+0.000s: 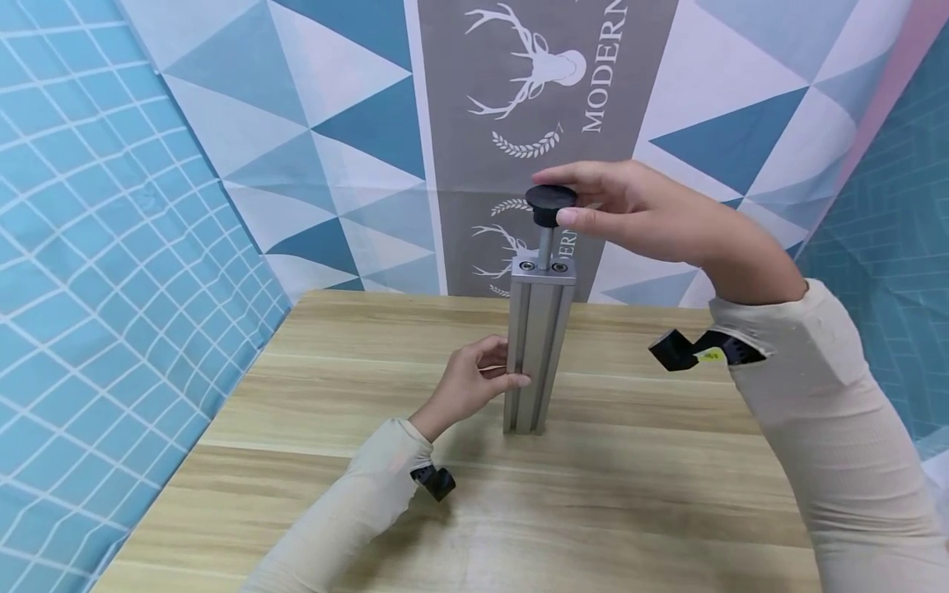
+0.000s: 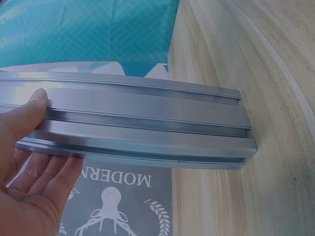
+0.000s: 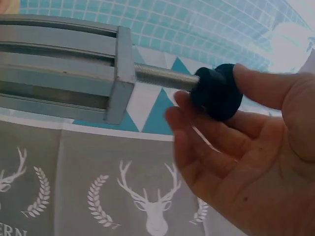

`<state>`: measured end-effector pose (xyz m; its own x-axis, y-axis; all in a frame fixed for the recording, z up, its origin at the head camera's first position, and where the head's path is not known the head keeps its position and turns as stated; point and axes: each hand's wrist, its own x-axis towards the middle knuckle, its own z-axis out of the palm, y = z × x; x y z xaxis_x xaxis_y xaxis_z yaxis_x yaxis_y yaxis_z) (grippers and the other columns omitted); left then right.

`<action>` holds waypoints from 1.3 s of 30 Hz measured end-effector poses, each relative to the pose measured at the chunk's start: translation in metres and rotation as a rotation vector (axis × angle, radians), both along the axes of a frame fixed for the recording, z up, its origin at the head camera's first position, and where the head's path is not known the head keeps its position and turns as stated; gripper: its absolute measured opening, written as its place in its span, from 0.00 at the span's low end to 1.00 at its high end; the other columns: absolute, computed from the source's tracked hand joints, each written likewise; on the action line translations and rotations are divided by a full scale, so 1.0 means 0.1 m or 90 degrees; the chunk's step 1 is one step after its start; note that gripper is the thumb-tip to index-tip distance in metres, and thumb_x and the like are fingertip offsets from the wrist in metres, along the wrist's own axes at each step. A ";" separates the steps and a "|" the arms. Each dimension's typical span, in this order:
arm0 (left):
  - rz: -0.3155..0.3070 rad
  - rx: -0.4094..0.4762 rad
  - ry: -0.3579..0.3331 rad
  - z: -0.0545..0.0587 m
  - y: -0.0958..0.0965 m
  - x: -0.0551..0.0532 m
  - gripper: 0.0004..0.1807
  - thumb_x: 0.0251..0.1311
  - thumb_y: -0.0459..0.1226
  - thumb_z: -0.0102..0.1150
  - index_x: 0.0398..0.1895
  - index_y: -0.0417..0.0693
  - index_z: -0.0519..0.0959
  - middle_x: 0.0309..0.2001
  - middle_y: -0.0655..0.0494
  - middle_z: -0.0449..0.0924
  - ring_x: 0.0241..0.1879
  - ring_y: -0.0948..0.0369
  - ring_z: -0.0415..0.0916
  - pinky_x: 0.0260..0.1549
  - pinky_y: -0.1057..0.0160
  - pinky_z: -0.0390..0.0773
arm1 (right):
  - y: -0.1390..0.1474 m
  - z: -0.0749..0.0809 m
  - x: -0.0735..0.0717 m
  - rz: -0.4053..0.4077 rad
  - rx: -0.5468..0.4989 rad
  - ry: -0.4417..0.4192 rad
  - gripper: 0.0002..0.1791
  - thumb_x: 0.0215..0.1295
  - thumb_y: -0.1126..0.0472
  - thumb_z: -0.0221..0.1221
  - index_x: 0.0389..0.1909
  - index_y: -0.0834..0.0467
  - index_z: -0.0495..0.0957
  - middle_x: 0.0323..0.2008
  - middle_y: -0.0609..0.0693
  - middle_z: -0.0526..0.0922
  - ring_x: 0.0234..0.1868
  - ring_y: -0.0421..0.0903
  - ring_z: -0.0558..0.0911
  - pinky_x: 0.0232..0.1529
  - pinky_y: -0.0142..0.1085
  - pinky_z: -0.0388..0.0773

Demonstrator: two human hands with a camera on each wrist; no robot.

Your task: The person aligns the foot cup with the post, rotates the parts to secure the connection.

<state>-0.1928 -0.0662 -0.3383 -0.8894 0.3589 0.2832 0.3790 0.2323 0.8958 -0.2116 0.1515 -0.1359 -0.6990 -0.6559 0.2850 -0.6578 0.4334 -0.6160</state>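
A silver aluminium profile (image 1: 535, 338) with long grooves stands upright on the wooden table. Low on its left side, my left hand (image 1: 470, 379) grips it, thumb across the front. In the left wrist view, that thumb and the fingertips lie on opposite sides of the profile (image 2: 147, 110). An end plate (image 1: 525, 275) with two bolts caps the top. From it rises the threaded rod (image 3: 165, 77) of a levelling foot, topped by a round black base (image 1: 551, 198). My right hand (image 1: 641, 210) pinches this base between thumb and fingers from the right.
The wood-grain table (image 1: 296, 469) extends around the profile. Behind it hangs a cloth (image 1: 356, 140) with triangles and deer heads. Blue tile-patterned sheets (image 1: 89, 272) line the sides. Small black devices (image 1: 675, 350) are strapped at both wrists over pale sleeves.
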 end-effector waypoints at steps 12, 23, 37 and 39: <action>-0.003 0.000 0.011 0.00 0.00 0.00 0.18 0.50 0.27 0.68 0.45 0.32 0.77 0.43 0.38 0.81 0.46 0.46 0.81 0.48 0.55 0.78 | -0.28 -0.30 0.04 -0.262 -0.157 0.134 0.23 0.54 0.52 0.68 0.39 0.61 0.69 0.38 0.53 0.78 0.35 0.44 0.78 0.36 0.32 0.71; -0.003 0.002 0.013 -0.01 -0.01 -0.01 0.18 0.50 0.27 0.68 0.45 0.32 0.77 0.43 0.37 0.81 0.46 0.45 0.81 0.48 0.54 0.77 | -0.11 -0.11 0.04 -0.096 -0.040 0.019 0.27 0.72 0.53 0.51 0.67 0.60 0.64 0.60 0.57 0.73 0.58 0.51 0.74 0.60 0.49 0.66; -0.009 0.020 0.019 -0.33 -0.03 -0.22 0.19 0.49 0.33 0.71 0.46 0.41 0.78 0.42 0.46 0.82 0.45 0.54 0.82 0.45 0.64 0.78 | -0.29 -0.28 0.06 -0.273 -0.170 0.115 0.22 0.57 0.47 0.65 0.35 0.60 0.69 0.35 0.53 0.77 0.32 0.47 0.76 0.32 0.33 0.70; -0.005 0.016 0.024 -0.33 -0.03 -0.22 0.19 0.49 0.33 0.71 0.45 0.41 0.79 0.42 0.47 0.83 0.44 0.55 0.82 0.46 0.63 0.78 | -0.32 -0.29 0.06 -0.286 -0.170 0.136 0.22 0.57 0.47 0.65 0.33 0.60 0.69 0.35 0.53 0.78 0.32 0.46 0.77 0.31 0.33 0.70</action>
